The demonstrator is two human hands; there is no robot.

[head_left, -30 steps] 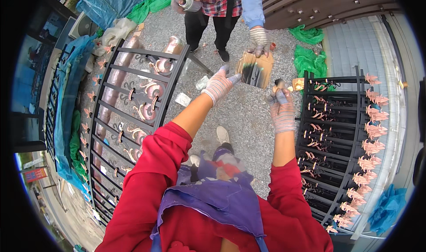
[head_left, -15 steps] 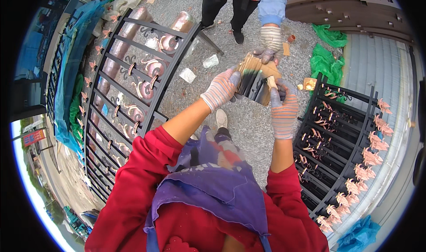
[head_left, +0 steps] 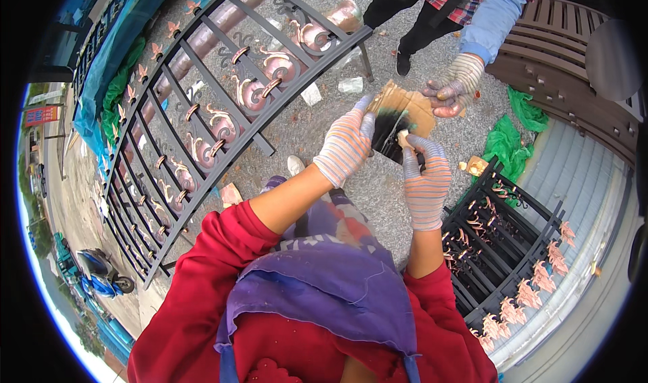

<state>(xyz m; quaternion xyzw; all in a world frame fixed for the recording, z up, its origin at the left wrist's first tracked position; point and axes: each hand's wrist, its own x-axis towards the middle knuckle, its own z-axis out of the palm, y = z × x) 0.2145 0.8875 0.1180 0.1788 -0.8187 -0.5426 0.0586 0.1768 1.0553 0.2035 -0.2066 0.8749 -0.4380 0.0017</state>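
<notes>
My left hand (head_left: 344,143), in a striped knit glove, grips the left edge of a torn piece of brown cardboard (head_left: 415,110). Wet-looking black paint (head_left: 388,128) covers much of the cardboard's near half. In my right hand (head_left: 426,184), gloved alike and stained dark at the fingers, a small pale sponge-like pad (head_left: 403,139) is pinched against the paint. A co-worker's gloved hand (head_left: 455,89) hovers just right of the cardboard's far edge, apart from it, with its fingers partly curled.
A black metal railing (head_left: 250,130) with copper-coloured ornaments leans at left. More railing panels (head_left: 493,241) are stacked at right, with pinkish leaf-shaped tips. Green plastic sheeting (head_left: 506,150) lies behind them. The co-worker's legs (head_left: 418,29) stand ahead on the gravel ground (head_left: 364,201).
The co-worker's hand has let go of the cardboard's far edge and drawn back to the right. My view has turned, so the railings appear shifted. Both my hands keep their holds.
</notes>
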